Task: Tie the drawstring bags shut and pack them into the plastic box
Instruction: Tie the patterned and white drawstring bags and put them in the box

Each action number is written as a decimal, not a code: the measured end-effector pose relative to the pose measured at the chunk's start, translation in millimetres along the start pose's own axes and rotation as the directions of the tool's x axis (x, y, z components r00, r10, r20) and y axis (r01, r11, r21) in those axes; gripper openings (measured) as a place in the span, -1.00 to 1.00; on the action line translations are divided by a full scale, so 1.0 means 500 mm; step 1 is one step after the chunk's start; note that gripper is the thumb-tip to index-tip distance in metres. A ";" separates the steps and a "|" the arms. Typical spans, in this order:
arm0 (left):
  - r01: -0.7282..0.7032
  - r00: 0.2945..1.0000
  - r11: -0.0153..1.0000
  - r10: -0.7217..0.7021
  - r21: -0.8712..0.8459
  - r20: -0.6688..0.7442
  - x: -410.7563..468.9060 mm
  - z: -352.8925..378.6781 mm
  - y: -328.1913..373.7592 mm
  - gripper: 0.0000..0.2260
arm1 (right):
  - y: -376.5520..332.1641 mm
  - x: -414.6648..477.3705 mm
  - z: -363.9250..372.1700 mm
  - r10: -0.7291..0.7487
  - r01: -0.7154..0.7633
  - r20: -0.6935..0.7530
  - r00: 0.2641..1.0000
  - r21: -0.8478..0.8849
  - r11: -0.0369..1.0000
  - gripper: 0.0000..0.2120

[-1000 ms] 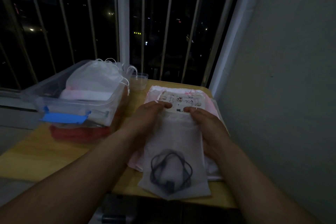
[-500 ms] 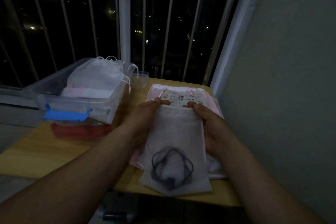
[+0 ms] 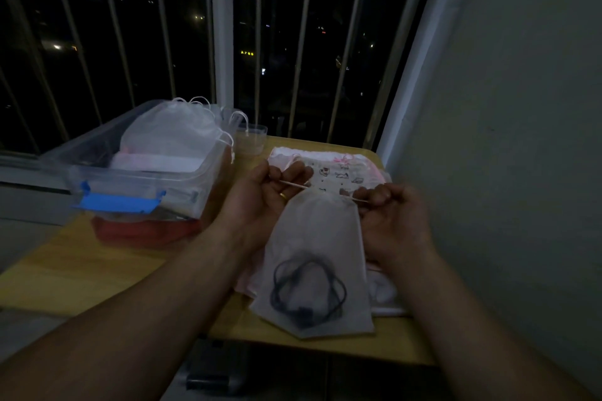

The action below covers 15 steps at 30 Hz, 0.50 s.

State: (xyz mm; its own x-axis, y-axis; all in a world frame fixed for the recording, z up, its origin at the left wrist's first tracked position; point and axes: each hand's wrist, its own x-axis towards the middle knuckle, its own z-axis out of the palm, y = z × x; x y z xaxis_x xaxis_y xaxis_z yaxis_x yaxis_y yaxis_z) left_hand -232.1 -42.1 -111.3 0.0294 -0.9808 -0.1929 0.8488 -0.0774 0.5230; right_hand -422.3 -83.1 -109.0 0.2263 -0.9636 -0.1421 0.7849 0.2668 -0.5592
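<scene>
A white drawstring bag (image 3: pixel 314 257) with a coiled black cable inside lies on a pile of more bags (image 3: pixel 342 172) on the wooden table (image 3: pixel 81 270). Its mouth is gathered narrow. My left hand (image 3: pixel 264 195) pinches the drawstring on the left of the mouth. My right hand (image 3: pixel 391 221) grips the drawstring on the right, and the cord is pulled taut both ways. The clear plastic box (image 3: pixel 136 172) with a blue latch stands to the left and holds tied white bags (image 3: pixel 176 137).
A small clear cup (image 3: pixel 250 140) stands behind the pile, next to the box. A red thing (image 3: pixel 143 231) lies under the box. A metal railing runs behind the table and a wall stands close on the right.
My hands left the bag's mouth edges, took the drawstring ends and pulled them apart. The bag's mouth went from wide open to cinched.
</scene>
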 end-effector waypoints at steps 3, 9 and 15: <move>-0.001 1.000 0.997 0.001 -0.080 -0.003 0.001 0.006 -0.006 -0.59 | -0.001 0.004 0.001 -0.012 0.012 -0.033 0.999 0.023 1.000 -0.79; -0.016 0.999 0.953 0.031 0.302 -0.044 0.006 0.010 -0.014 -0.57 | 0.004 0.009 -0.006 0.063 -0.087 -0.101 0.993 -0.252 0.964 -0.76; -0.169 0.985 0.474 0.100 0.864 0.138 0.000 0.021 -0.025 -0.58 | -0.010 0.019 -0.009 -0.070 0.067 0.016 0.997 -0.578 0.813 -0.79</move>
State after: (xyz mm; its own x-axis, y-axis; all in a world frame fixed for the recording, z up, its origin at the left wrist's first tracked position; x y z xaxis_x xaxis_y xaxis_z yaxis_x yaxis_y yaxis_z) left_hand -248.0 -43.1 -109.2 0.0407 -0.9989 -0.0230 -0.0588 -0.0254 0.9979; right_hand -426.8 -93.6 -111.2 0.1799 -0.9796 -0.0894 0.3202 0.1442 -0.9363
